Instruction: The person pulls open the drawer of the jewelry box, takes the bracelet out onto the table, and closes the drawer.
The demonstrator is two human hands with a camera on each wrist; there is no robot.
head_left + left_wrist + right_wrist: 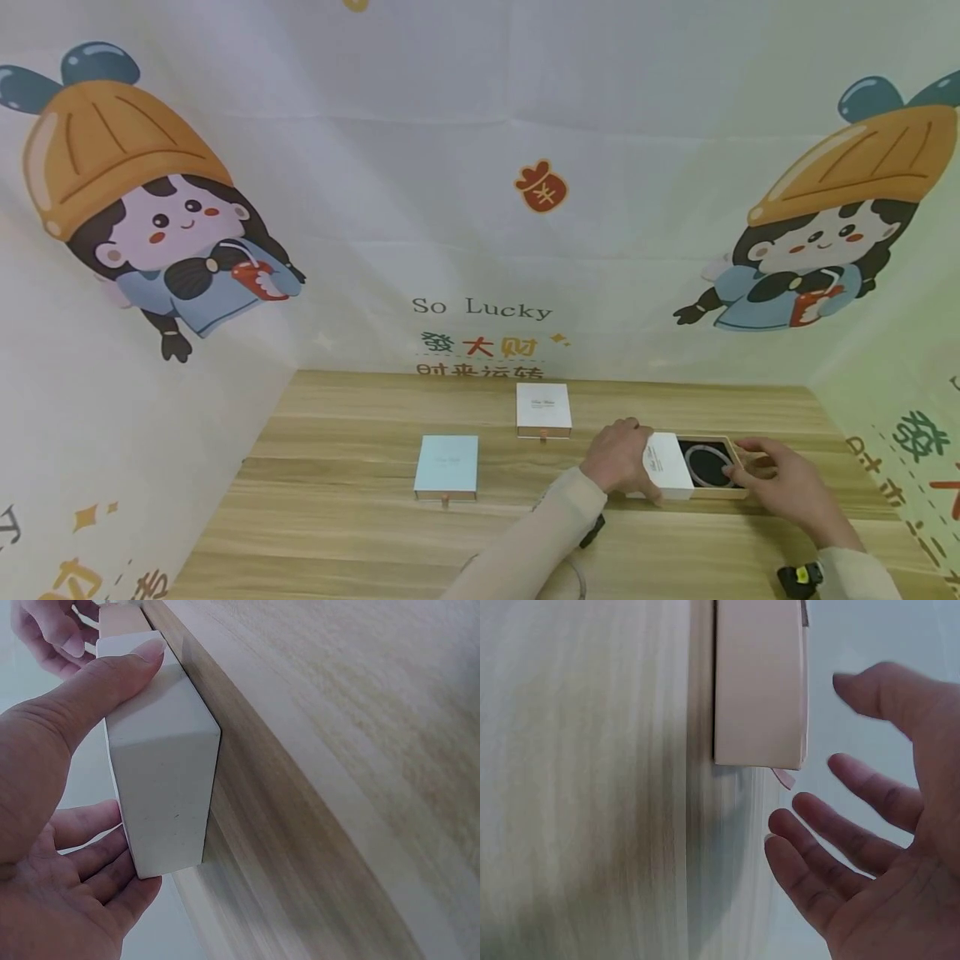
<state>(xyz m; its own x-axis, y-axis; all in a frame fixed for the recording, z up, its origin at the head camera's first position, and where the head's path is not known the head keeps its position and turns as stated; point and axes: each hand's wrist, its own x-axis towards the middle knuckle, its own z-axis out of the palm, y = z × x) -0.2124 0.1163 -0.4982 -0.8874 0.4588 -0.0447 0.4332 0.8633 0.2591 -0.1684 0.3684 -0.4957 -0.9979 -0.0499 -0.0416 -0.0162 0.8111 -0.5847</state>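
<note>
A white box sleeve (pixel 670 467) lies on the wooden table at the right, with its tan drawer (pixel 757 690) pulled partway out to the right. Inside the drawer a silvery bangle (pixel 691 468) rests on a black insert (pixel 709 467). My left hand (pixel 619 457) grips the sleeve's closed end; in the left wrist view its thumb presses one side, fingers on the opposite side. My right hand (pixel 791 483) hovers at the drawer's outer end, thumb toward the bangle. In the right wrist view its fingers are spread apart from the drawer and its small ribbon tab (pixel 784 778).
A second white drawer box (pixel 543 407) stands at the back of the table (pixel 337 475). Left of my arms sits a light blue drawer box (pixel 447 463). Printed cloth walls (pixel 420 208) enclose the table at the back and sides. A thin cable (pixel 579 575) runs beside the left sleeve.
</note>
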